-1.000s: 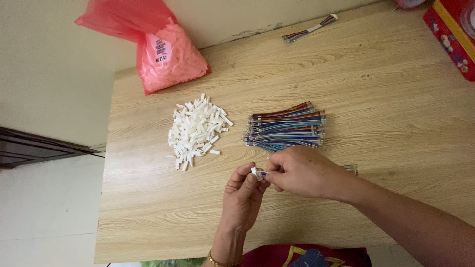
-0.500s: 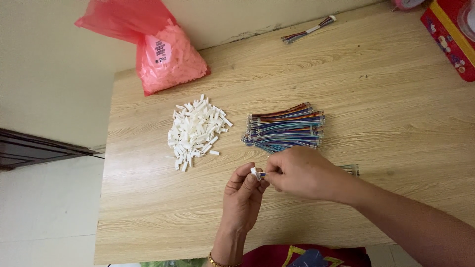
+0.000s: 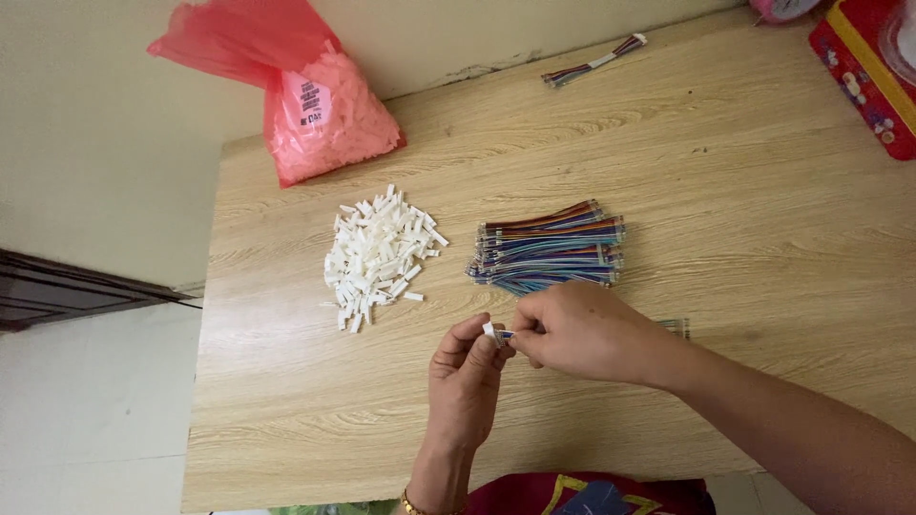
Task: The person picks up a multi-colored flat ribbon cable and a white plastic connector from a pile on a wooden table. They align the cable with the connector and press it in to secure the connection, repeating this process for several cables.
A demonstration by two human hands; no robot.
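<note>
- Pinching a small white connector (image 3: 489,330) between thumb and fingertips, the left hand (image 3: 465,381) rises from the near table edge, fingers pressed together on the piece.
- Meeting it from the right, the right hand (image 3: 582,331) nips the short wire end (image 3: 506,335) that juts from the connector; its fingers are closed tight on that end, and the two hands' fingertips touch.
- The connector sits just at the left hand's fingertips, above the table (image 3: 763,191), near the wire bundle (image 3: 549,246) and on its near side.
- A further bit of wire (image 3: 674,327) shows past the right wrist, near the bundle's right end.
- The bundle itself lies flat, many-coloured strands side by side, well apart from either hand's grip.
- Left of the bundle lies a loose heap of white connectors (image 3: 377,256).
- Beyond the bundle and to the left, at the table's far corner, stands a translucent red bag (image 3: 315,105) of pale pieces, with a small white label on its front.
- Beyond the bundle, by the far edge, lies a single striped cable (image 3: 593,63).
- Far right of the bundle, at the table's corner, sits a red box (image 3: 863,81) with a yellow stripe and small coloured marks.
</note>
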